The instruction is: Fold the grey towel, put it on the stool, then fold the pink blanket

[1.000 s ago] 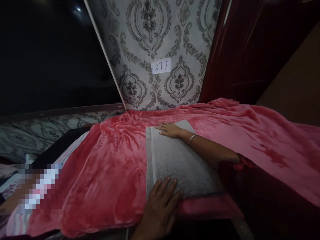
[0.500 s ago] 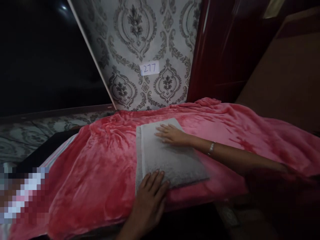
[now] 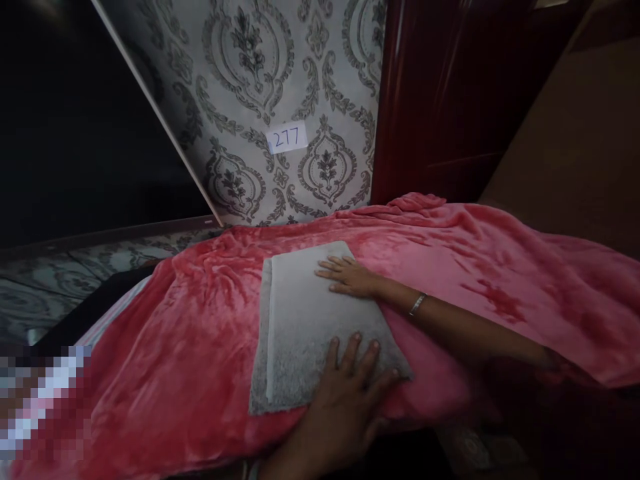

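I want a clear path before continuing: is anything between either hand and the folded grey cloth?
Nothing visible is. The left hand appears to rest on the near part of the folded grey cloth, the right hand on its far right part. The red-pink blanket lies underneath.

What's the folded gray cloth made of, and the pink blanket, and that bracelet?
The folded gray cloth looks like soft, matte fabric with a slightly fuzzy surface; I can't tell which fibre. The pink blanket looks like plush fleece, maybe synthetic: it has a gentle sheen and brushed lighter and darker patches. The bracelet is probably metal, since it's silvery and shiny.
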Demonstrator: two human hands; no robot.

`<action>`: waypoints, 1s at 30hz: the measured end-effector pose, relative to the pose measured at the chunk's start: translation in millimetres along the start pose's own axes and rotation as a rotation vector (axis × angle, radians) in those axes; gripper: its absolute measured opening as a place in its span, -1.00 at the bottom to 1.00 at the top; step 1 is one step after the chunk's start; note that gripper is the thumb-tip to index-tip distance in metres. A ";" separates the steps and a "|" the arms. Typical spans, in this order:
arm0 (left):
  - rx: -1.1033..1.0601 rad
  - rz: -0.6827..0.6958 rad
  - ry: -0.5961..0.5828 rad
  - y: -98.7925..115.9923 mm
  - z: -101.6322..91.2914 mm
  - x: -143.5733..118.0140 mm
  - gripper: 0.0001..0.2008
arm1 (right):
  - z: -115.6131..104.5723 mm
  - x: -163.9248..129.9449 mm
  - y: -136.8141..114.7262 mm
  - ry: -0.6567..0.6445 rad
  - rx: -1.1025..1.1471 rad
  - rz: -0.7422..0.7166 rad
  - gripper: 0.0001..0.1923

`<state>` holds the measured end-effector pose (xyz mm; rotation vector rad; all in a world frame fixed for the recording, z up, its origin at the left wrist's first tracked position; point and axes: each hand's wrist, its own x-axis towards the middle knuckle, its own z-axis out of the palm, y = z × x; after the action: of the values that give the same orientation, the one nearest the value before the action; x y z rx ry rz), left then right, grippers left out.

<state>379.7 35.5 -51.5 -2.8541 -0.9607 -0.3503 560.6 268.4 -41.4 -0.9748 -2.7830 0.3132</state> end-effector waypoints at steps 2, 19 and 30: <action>0.017 0.002 -0.016 -0.6 -0.7 -0.9 -0.29 | -1.1 19.6 17.1 0.024 0.012 0.079 -0.35; -0.141 0.007 -0.050 0.3 -18.3 -4.3 -0.32 | -21.9 34.7 2.4 0.177 -0.102 0.443 -0.36; 0.164 -0.291 0.337 -36.5 -2.6 -80.5 -0.51 | 26.5 33.3 -119.0 -0.111 0.003 -0.461 -0.43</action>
<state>294.9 17.2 -68.2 -2.4045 -1.2626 -0.7161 458.1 194.9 -33.5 -0.3000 -2.9939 0.3077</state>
